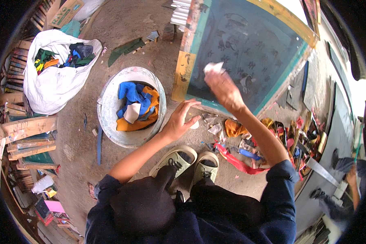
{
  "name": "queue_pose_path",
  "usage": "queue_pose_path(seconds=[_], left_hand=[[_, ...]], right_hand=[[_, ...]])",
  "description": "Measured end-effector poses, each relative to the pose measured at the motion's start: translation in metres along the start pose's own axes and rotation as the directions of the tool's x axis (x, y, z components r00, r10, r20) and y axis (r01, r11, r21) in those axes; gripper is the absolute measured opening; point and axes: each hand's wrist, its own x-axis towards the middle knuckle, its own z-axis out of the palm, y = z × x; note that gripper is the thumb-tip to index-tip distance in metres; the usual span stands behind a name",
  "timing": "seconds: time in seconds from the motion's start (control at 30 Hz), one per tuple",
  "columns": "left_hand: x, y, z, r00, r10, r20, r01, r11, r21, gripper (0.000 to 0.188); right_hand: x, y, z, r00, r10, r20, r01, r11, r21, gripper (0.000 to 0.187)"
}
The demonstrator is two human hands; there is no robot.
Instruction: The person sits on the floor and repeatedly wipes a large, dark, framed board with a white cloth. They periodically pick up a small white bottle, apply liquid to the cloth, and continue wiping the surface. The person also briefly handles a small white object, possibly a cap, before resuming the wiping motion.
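In front of me a screen-printing frame (pixel 248 44) stands tilted, its dark mesh bordered by green and yellowed edges and marked with a faint pattern. My right hand (pixel 225 89) is over the mesh, its fingers closed on a white cloth (pixel 214 67); whether that is fabric or paper is hard to tell. At the frame's lower left corner is my left hand (pixel 179 122), thumb and fingers apart, with fingertips close to the edge. Contact there is unclear, and it holds nothing.
A white bucket (pixel 103 118) with blue and orange cloths stands left of my left hand. Farther left is a white sack (pixel 49 91) of fabric scraps. Scattered rags (pixel 252 154) lie below the frame. Another person's arm (pixel 352 183) shows at far right.
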Motion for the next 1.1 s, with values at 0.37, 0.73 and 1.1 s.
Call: queue_pose_path(seconds=[0.37,0.73,1.1], left_hand=[[0.063,-0.007,-0.047,0.959,0.015,-0.283,0.027,0.989,0.147,0.038],[0.085,-0.027,-0.053,0.907,-0.029,-0.420,0.117,0.976,0.185,0.045],[0.090,-0.028,-0.038,0.890,-0.044,-0.454,0.127,0.980,0.154,0.050]], right_hand=[[0.041,0.015,-0.025,0.906,-0.265,0.329,0.260,0.964,0.060,0.059],[0.080,0.014,-0.039,0.997,-0.060,0.056,0.075,0.949,-0.305,0.057],[0.072,0.040,-0.028,0.970,-0.225,0.089,0.238,0.956,-0.170,0.056]])
